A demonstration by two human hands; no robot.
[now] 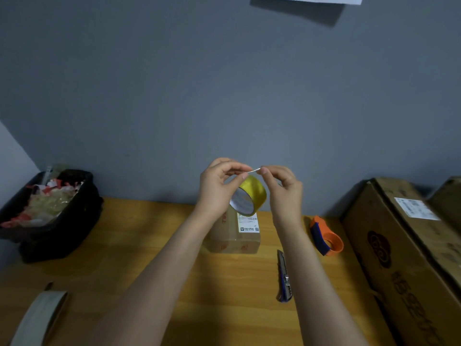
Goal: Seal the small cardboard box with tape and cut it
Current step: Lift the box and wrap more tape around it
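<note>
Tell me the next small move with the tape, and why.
Probably pull the free end farther off the roll. The left hand holds the yellow tape roll in the air, the right hand pinches only a short peeled tape end, and the small cardboard box sits below on the table, too far for that strip to reach.
</note>
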